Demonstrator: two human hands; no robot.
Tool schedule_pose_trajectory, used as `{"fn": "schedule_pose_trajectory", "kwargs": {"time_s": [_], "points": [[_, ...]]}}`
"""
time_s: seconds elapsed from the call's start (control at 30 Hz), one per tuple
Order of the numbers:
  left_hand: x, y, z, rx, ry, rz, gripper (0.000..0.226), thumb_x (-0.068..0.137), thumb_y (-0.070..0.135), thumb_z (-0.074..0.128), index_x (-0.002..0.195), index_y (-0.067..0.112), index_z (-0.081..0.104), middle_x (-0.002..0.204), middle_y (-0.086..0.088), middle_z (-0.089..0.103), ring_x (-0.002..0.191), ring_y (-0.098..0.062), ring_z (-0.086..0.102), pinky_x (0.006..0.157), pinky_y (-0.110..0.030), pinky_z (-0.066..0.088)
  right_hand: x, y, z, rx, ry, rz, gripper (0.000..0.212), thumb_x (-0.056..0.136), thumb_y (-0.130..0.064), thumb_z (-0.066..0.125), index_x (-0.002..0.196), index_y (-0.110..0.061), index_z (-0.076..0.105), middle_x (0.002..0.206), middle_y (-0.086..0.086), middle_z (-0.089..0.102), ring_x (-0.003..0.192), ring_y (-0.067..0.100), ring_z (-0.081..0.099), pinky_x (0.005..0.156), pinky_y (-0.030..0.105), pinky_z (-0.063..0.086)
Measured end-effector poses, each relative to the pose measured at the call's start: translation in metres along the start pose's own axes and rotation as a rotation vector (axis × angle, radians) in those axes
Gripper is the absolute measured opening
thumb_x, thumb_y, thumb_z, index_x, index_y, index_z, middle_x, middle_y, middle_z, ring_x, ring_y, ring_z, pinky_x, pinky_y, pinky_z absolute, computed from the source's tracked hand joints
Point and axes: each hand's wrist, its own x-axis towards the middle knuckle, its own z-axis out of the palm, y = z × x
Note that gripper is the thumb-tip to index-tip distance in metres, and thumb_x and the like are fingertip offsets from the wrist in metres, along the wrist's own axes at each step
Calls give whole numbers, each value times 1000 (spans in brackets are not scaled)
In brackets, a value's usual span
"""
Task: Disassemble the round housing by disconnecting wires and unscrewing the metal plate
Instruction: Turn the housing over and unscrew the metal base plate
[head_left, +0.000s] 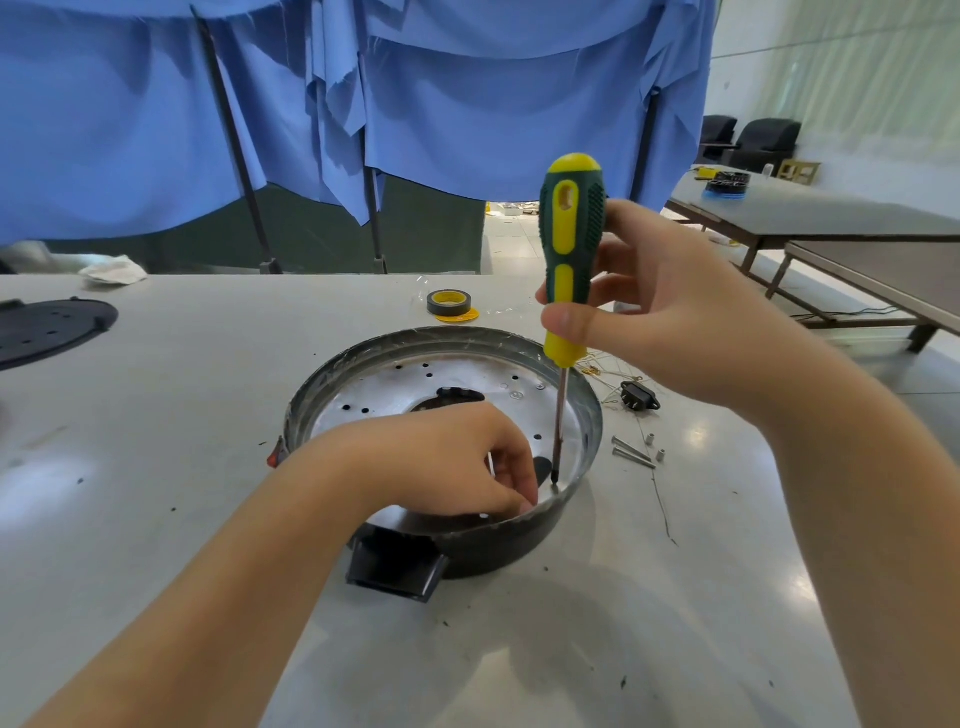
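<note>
Gripping the screwdriver (570, 249) upright, right hand (670, 312) fingers clamp its handle, tip down inside the housing (587, 415); left hand (457, 457) fingers curl together beside the tip.

Head view, angled down, near table (208, 395)

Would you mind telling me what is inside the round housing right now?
Inside the round housing lies the perforated metal plate. The screwdriver, held by the right hand, stands with its tip near the wall. The left hand reaches in, covering part of the plate and whatever its fingertips touch.
</note>
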Motion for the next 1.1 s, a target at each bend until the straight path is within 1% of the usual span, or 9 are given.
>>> {"fn": "schedule_pose_trajectory", "kwargs": {"time_s": [0.1, 0.2, 0.4, 0.6, 0.67, 0.77, 0.83, 0.93, 1.1], "points": [[-1, 2, 0, 27, -39, -17, 14, 91, 29, 62, 79, 37, 65, 70, 24, 58, 65, 13, 52, 54, -3, 38, 0, 0, 2, -7, -1, 1, 44, 81, -22, 74, 119, -26, 52, 104, 4, 66, 87, 12, 66, 76, 16, 54], [-2, 4, 1, 62, -69, -29, 13, 93, 29, 59, 82, 37, 61, 79, 20, 58, 72, 3, 53, 60, -8, 38, 1, 0, 4, -8, -9, -1, 44, 81, -23, 73, 120, -26, 52, 105, 4, 66, 88, 12, 66, 77, 17, 54], [-1, 6, 2, 103, -77, -42, 17, 95, 29, 57, 80, 36, 58, 79, 15, 56, 70, -1, 52, 62, -16, 37, 1, 0, 4, -21, -20, -2, 44, 82, -24, 72, 121, -26, 51, 106, 3, 66, 91, 13, 65, 80, 18, 54], [-3, 7, 2, 117, -90, -50, 11, 96, 29, 53, 89, 36, 57, 77, 15, 54, 63, 1, 50, 58, -14, 36, 1, 0, 6, -15, -20, -10, 42, 83, -23, 72, 120, -26, 52, 105, 3, 66, 90, 13, 65, 78, 19, 55], [-3, 7, 2, 106, -100, -46, 10, 96, 28, 52, 92, 36, 57, 78, 15, 53, 61, 5, 50, 55, -9, 37, 2, -1, 6, -20, -18, -14, 41, 83, -22, 71, 119, -25, 52, 105, 3, 66, 90, 13, 65, 78, 18, 54], [-3, 8, 1, 90, -108, -38, 13, 96, 26, 54, 88, 35, 56, 77, 13, 53, 55, 13, 48, 52, -2, 37, 2, 0, 6, -27, -16, -16, 41, 84, -22, 71, 120, -24, 51, 104, 2, 65, 90, 13, 64, 78, 17, 54], [-3, 8, 1, 100, -106, -43, 15, 96, 27, 54, 85, 36, 56, 76, 14, 53, 58, 9, 49, 53, -5, 37, 2, 0, 6, -30, -16, -15, 41, 84, -22, 71, 120, -24, 52, 104, 3, 65, 90, 13, 64, 78, 17, 54], [-2, 8, 2, 122, -95, -57, 16, 96, 29, 54, 82, 36, 55, 75, 15, 53, 62, 1, 49, 57, -12, 34, 1, 0, 6, -28, -12, -14, 39, 84, -22, 71, 118, -23, 53, 104, 6, 66, 89, 14, 65, 81, 24, 55], [-2, 9, 3, 134, -87, -61, 17, 97, 30, 53, 81, 37, 54, 75, 15, 53, 62, 0, 49, 54, -11, 34, 2, 0, 6, -30, -21, -7, 41, 83, -24, 71, 120, -25, 53, 105, 5, 65, 90, 13, 66, 83, 27, 55]]}}
